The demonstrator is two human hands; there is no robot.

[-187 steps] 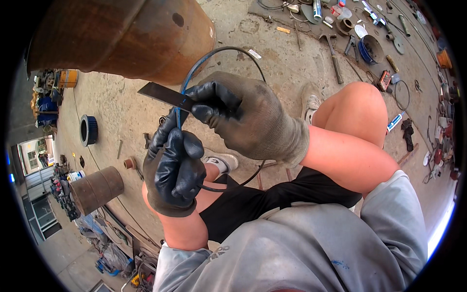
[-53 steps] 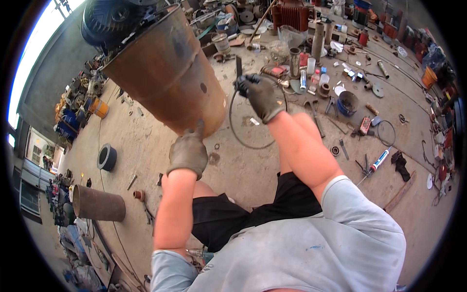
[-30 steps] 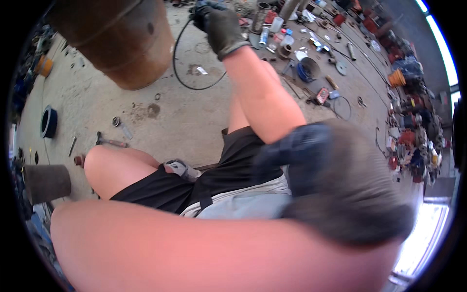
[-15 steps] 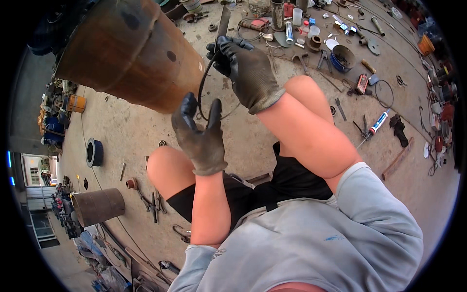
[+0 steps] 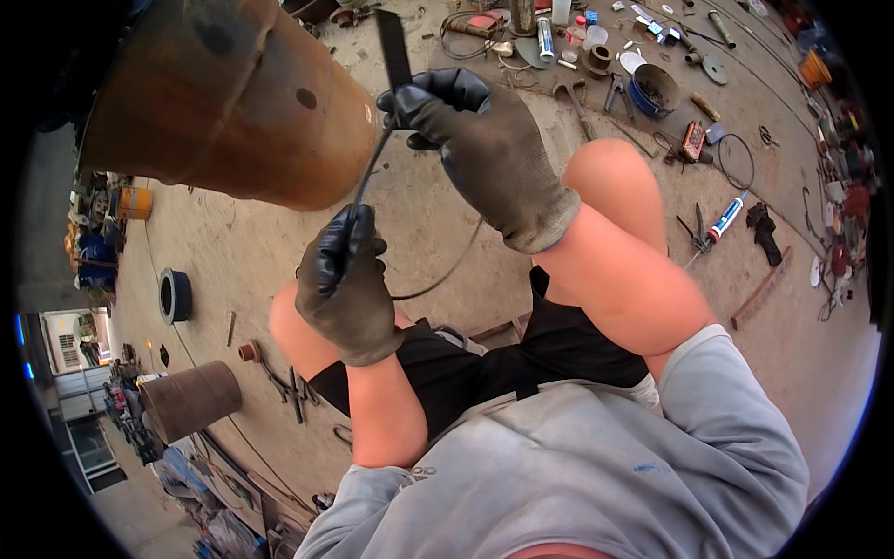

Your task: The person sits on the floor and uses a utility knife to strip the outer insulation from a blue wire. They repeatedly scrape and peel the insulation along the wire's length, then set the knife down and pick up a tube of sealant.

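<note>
A thin black rubber-like ring (image 5: 456,267) hangs between my gloved hands. My left hand (image 5: 349,289) is closed, pinching one side of it above my left knee. My right hand (image 5: 494,149) grips a flat, dark metal blade (image 5: 393,51), its wide end pointing up and away. One stretch of the ring runs straight from my left fingers up to the right fingertips, close to the blade's lower end. The slack side curves below and behind my right glove. The blade's grip end is hidden inside that glove.
A large rusty drum (image 5: 251,102) stands at the upper left, near the blade. On the floor to the right lie a hammer (image 5: 579,107), a blue bowl (image 5: 655,90), and a caulking gun (image 5: 722,224). A smaller rusty bucket (image 5: 193,401) and black ring-shaped part (image 5: 175,296) lie left.
My left fingers, apart half a second ago, have closed on the ring and moved down-left. The stretch between my hands has straightened. The blade has shifted left and tilted.
</note>
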